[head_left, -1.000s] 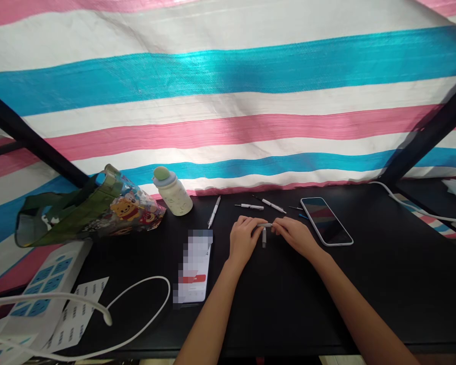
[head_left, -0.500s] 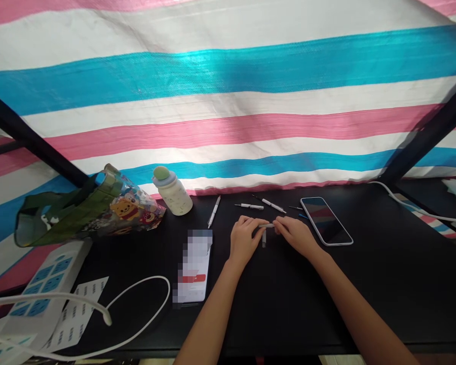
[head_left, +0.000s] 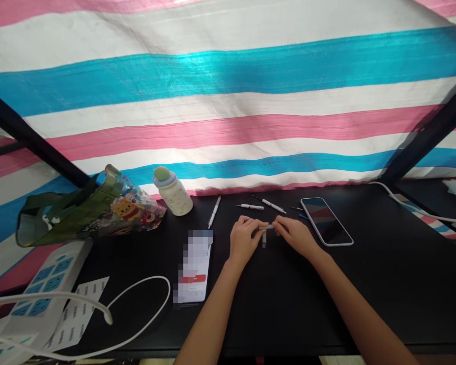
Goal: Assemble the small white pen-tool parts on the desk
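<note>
My left hand (head_left: 246, 238) and my right hand (head_left: 293, 234) meet over the black table, fingers pinched on opposite ends of a short grey-white pen barrel (head_left: 266, 227). Just below it lies a grey pen piece (head_left: 264, 240) on the table. Beyond my hands rest a white pen part with a thin tip (head_left: 250, 207) and a longer white pen (head_left: 272, 204). Another white pen (head_left: 214, 212) lies farther left. Right of my right hand, a small blue piece (head_left: 303, 216) shows beside the phone. My fingertips partly hide the barrel's ends.
A lit phone (head_left: 197, 268) lies left of my left arm, a dark-screened phone (head_left: 327, 221) to the right. A bottle (head_left: 175, 195) and a green-handled bag (head_left: 99, 213) stand at the back left. A power strip (head_left: 41, 284), white cable (head_left: 152, 319) and printed sheet (head_left: 79, 314) occupy the front left.
Both hands stay almost in place, still pinching the barrel, with only slight finger movement. The pens and other objects have not moved.
</note>
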The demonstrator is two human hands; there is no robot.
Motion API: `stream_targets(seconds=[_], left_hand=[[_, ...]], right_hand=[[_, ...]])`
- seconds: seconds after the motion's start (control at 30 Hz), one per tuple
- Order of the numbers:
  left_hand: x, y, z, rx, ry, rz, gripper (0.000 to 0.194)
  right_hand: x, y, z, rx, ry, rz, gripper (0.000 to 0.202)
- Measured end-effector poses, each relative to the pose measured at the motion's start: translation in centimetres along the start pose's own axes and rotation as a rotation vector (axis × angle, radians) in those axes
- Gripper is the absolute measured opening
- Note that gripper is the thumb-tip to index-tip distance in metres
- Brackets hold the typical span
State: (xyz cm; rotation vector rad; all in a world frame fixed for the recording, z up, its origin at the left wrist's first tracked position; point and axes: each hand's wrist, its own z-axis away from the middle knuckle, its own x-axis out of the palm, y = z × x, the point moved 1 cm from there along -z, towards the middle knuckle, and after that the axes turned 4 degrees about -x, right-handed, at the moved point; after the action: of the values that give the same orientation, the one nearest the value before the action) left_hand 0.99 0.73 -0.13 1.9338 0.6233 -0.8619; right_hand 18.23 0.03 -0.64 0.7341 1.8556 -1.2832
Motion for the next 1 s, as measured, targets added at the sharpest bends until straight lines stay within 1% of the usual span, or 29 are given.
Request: stream_targets(seconds=[0.13, 0.23, 0.3, 0.47, 0.57, 0.73, 0.8, 0.9, 1.0], left_hand=[[0.18, 0.0, 0.01, 0.014, 0.009, 0.0, 0.014], [0.29, 0.04, 0.02, 0.013, 0.018, -0.005, 0.013], [0.29, 0.06, 0.02, -0.003, 0.024, -0.011, 0.015], [0.05, 0.1, 0.03, -0.042, 0.051, -0.005, 0.014], [-0.02, 0.1, 0.04, -0.039, 0.041, -0.006, 0.013], [-0.04, -0.01, 0.03, -0.022, 0.049, -0.025, 0.012], [0.0, -0.04, 0.02, -0.033, 0.049, -0.031, 0.011], [0.19, 0.03, 0.01, -0.051, 0.04, -0.029, 0.011], [0.47, 0.33, 0.05, -0.025, -0.02, 0.015, 0.014]], right_hand=[[0.35, 0.21, -0.04, 0.015, 0.016, 0.062, 0.038], [0.43, 0.25, -0.05, 0.026, 0.03, 0.04, 0.042], [0.35, 0.17, -0.06, 0.033, 0.028, -0.022, 0.039], [0.05, -0.14, -0.08, 0.036, 0.03, -0.184, 0.022], [-0.02, -0.2, -0.08, 0.036, 0.02, -0.201, 0.021], [-0.13, -0.35, -0.01, 0.045, 0.015, -0.151, 0.029], [-0.14, -0.51, 0.05, 0.043, 0.028, -0.129, 0.032], [-0.07, -0.65, 0.08, 0.048, 0.08, -0.104, 0.034], [0.03, -0.51, 0.01, 0.069, 0.139, -0.101, 0.033]])
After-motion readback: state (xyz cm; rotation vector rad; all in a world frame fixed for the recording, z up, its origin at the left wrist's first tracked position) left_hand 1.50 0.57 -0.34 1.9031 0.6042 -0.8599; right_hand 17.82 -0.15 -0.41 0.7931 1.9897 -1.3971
